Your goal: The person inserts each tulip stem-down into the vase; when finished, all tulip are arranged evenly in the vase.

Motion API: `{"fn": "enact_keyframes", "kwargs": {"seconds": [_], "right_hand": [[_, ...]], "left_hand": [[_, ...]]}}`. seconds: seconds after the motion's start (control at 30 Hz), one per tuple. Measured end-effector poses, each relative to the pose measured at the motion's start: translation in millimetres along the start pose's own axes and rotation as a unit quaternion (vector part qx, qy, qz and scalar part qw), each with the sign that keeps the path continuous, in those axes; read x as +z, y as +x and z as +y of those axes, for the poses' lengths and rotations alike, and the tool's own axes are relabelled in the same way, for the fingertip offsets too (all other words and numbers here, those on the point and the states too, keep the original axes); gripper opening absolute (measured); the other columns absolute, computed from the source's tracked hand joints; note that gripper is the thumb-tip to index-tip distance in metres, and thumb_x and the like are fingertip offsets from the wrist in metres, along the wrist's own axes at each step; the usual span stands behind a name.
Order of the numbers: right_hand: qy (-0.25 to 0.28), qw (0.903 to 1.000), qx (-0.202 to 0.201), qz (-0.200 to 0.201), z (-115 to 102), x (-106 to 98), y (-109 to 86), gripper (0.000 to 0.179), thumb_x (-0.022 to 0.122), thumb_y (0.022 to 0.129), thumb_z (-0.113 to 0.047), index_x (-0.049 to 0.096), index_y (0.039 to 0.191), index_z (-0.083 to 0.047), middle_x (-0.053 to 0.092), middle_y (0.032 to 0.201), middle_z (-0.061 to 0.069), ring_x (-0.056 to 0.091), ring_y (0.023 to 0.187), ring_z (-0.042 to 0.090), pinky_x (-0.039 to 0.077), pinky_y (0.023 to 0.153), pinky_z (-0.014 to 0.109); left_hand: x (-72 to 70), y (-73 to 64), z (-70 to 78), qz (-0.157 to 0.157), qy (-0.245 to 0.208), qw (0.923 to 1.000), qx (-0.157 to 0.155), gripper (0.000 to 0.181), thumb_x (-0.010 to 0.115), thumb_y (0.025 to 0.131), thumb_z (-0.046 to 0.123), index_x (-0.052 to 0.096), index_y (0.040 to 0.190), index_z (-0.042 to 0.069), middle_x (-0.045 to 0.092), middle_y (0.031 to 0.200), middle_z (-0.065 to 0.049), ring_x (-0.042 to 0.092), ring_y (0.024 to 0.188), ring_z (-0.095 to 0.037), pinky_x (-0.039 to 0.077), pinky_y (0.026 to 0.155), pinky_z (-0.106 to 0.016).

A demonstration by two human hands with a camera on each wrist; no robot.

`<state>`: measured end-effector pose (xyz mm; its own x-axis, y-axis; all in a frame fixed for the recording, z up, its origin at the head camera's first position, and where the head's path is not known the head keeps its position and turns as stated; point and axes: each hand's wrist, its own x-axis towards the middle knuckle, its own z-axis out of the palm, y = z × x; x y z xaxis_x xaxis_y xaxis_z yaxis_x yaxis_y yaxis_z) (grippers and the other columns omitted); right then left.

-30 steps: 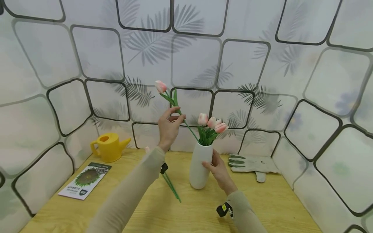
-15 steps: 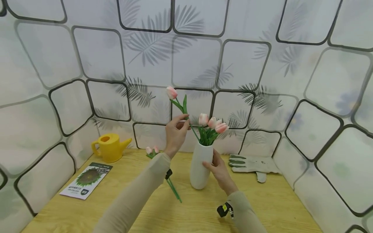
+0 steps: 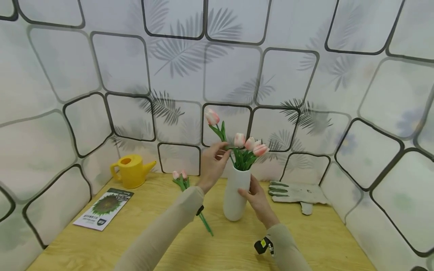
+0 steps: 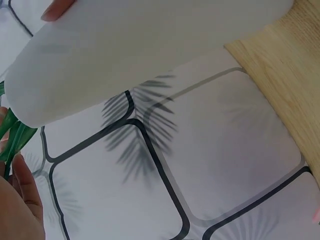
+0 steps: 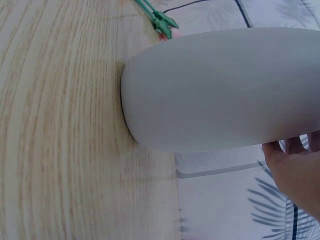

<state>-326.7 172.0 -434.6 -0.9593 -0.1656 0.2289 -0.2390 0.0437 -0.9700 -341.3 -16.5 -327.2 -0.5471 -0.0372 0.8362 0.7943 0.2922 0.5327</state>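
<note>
A pink tulip (image 3: 212, 117) leans up and left, its stem pinched by my left hand (image 3: 213, 165) at the vase mouth. The lower stem runs down toward the opening, partly hidden by the fingers. My right hand (image 3: 259, 203) grips the side of the white vase (image 3: 234, 195), which stands upright on the table. Several pink tulips (image 3: 250, 143) with green leaves stand in the vase. In the left wrist view the left hand (image 4: 22, 200) is at the green leaves (image 4: 17, 135) beside the rim. The right wrist view shows the vase (image 5: 215, 90) base resting on the wood.
More tulips (image 3: 181, 178) lie on the wooden table (image 3: 190, 248), partly under the left forearm. A yellow watering can (image 3: 131, 171) and a sunflower seed packet (image 3: 103, 209) are at the left. Work gloves (image 3: 300, 194) lie at the right, by the patterned wall (image 3: 234, 75).
My left hand has moved right and down with the tulip, its stem sinking toward the vase mouth. The right hand keeps its hold on the vase. The view has shifted slightly.
</note>
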Motion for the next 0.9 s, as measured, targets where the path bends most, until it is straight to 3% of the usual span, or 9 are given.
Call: {"fn": "enact_keyframes", "kwargs": {"seconds": [0.23, 0.5, 0.73, 0.9], "right_hand": [[0.002, 1.0000, 0.009, -0.003, -2, 1, -0.7, 0.079, 0.066, 0.095, -0.018, 0.018, 0.157, -0.017, 0.029, 0.160, 0.010, 0.032, 0.145, 0.032, 0.028, 0.117, 0.057], [-0.009, 0.9997, 0.015, -0.015, -30, 6, -13.1, 0.081, 0.065, 0.096, -0.017, 0.014, 0.158, -0.009, 0.025, 0.160, 0.016, 0.029, 0.146, 0.036, 0.028, 0.116, 0.058], [-0.013, 0.9996, 0.022, -0.016, -29, 5, -12.3, 0.082, 0.066, 0.095, -0.019, 0.014, 0.158, -0.011, 0.025, 0.161, 0.015, 0.029, 0.146, 0.035, 0.028, 0.117, 0.057], [-0.005, 0.9998, 0.014, -0.014, -12, 1, -4.2, 0.080, 0.065, 0.096, -0.017, 0.014, 0.158, -0.014, 0.026, 0.161, 0.013, 0.030, 0.146, 0.034, 0.029, 0.116, 0.058]], "left_hand": [[3.0, -8.4, -1.6, -0.007, 0.026, 0.9994, 0.019, 0.021, 0.069, 0.092, 0.009, 0.069, 0.112, 0.003, 0.071, 0.097, -0.009, 0.071, 0.080, -0.018, 0.059, 0.065, -0.025], [5.4, -8.8, -3.5, -0.003, 0.019, 0.9996, 0.022, 0.021, 0.070, 0.091, 0.006, 0.069, 0.112, 0.005, 0.073, 0.095, -0.013, 0.071, 0.079, -0.020, 0.059, 0.064, -0.025], [8.6, -10.5, -4.9, -0.018, 0.017, 0.9996, -0.012, 0.020, 0.070, 0.090, 0.007, 0.070, 0.110, 0.008, 0.074, 0.093, -0.008, 0.071, 0.080, -0.018, 0.058, 0.065, -0.024], [11.1, -13.6, -4.3, -0.034, 0.015, 0.9982, -0.048, 0.022, 0.071, 0.090, 0.008, 0.070, 0.112, 0.010, 0.075, 0.094, -0.007, 0.071, 0.083, -0.018, 0.057, 0.065, -0.025]]}}
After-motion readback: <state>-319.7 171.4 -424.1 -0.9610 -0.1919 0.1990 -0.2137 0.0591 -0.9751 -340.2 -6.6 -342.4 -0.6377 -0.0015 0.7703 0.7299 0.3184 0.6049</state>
